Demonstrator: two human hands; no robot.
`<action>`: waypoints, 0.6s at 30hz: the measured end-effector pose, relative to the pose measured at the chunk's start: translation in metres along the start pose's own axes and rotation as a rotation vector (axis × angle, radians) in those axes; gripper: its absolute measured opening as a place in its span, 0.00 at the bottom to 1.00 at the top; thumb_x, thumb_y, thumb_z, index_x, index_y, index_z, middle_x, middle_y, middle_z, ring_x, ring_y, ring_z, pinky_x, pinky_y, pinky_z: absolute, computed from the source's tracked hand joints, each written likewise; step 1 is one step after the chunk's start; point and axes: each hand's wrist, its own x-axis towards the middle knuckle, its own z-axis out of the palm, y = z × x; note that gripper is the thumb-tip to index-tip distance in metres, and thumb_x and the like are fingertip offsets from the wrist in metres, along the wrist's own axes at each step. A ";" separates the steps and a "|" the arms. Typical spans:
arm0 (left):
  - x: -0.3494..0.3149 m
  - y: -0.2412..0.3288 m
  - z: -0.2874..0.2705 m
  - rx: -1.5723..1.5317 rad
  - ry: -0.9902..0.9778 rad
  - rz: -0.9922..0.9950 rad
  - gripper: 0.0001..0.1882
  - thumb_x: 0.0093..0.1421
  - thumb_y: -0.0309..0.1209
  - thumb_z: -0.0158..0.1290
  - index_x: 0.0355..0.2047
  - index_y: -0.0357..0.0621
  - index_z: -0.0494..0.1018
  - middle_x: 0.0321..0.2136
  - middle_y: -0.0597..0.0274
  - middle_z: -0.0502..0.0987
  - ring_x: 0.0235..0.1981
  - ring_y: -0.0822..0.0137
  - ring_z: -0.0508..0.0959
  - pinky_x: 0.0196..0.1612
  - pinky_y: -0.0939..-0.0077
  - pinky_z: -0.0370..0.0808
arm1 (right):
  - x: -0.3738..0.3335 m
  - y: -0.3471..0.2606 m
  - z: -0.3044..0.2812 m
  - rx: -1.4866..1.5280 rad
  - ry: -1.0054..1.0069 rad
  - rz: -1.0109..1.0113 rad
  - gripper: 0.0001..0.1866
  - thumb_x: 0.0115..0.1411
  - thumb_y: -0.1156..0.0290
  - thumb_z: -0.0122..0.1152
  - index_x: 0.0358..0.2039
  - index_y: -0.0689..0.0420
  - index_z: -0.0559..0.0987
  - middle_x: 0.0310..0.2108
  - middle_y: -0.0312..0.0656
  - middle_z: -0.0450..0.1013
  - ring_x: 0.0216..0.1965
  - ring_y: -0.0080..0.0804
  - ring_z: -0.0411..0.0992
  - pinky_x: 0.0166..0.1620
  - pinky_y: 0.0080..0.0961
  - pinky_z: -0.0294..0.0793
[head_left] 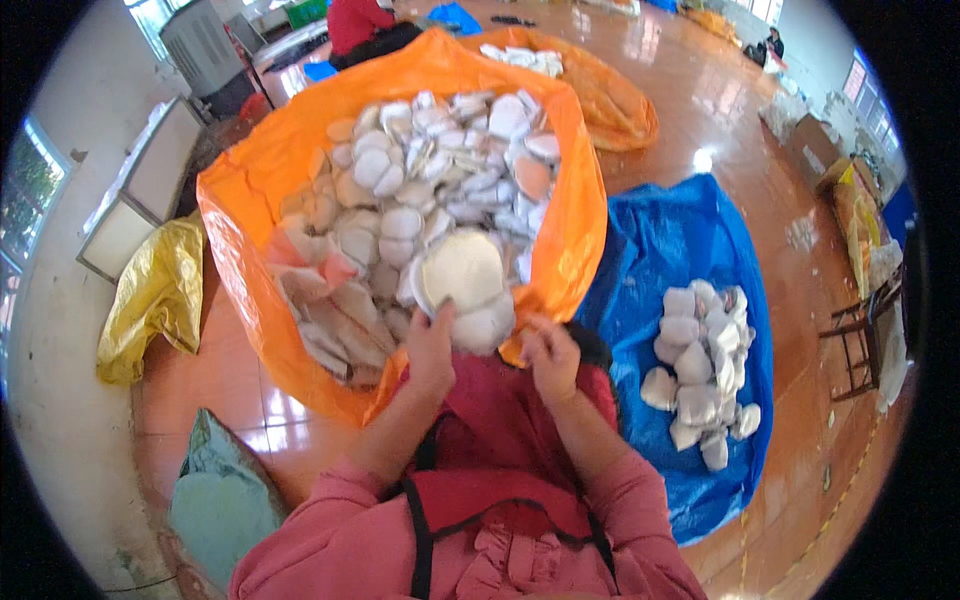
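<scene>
My left hand (431, 352) is closed on the near left edge of a cream-white rounded fabric pad (462, 272), thumb on top. Below its near side sits another whitish pad (482, 325); whether the two are joined I cannot tell. Just right of them, apart from the pads, my right hand (552, 358) has its fingers curled together, slightly blurred; anything inside them is hidden. Beyond my hands a large orange sack (572, 215) gapes, filled with a heap of similar white and greyish pads (470, 165), a few of them pinkish.
On my right, a blue sheet (650, 230) bears a small pile of white pads (700, 365). A yellow sack (152, 300) and a green sack (222, 495) lie left. Farther off are another orange sack (615, 100), a person in red (358, 25) and a dark stool (858, 335).
</scene>
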 end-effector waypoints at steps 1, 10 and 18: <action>0.008 -0.002 -0.010 -0.094 -0.077 -0.051 0.22 0.61 0.33 0.53 0.54 0.38 0.66 0.47 0.60 0.74 0.44 0.68 0.74 0.47 0.72 0.72 | 0.004 0.003 -0.004 0.083 0.065 0.037 0.11 0.63 0.74 0.52 0.45 0.60 0.76 0.22 0.31 0.69 0.22 0.16 0.66 0.26 0.13 0.66; 0.001 0.008 -0.012 -0.414 -0.352 -0.568 0.24 0.66 0.39 0.43 0.57 0.37 0.61 0.52 0.48 0.72 0.50 0.53 0.74 0.54 0.56 0.72 | 0.009 0.008 -0.008 0.303 0.009 0.005 0.13 0.66 0.71 0.52 0.49 0.59 0.74 0.35 0.31 0.72 0.31 0.15 0.68 0.31 0.12 0.67; 0.008 -0.012 -0.024 -0.551 -0.435 -0.700 0.21 0.65 0.39 0.41 0.52 0.37 0.67 0.44 0.52 0.77 0.42 0.57 0.79 0.45 0.61 0.79 | 0.011 0.012 -0.013 0.332 -0.052 -0.033 0.12 0.66 0.73 0.51 0.48 0.59 0.74 0.39 0.33 0.71 0.34 0.17 0.70 0.31 0.12 0.69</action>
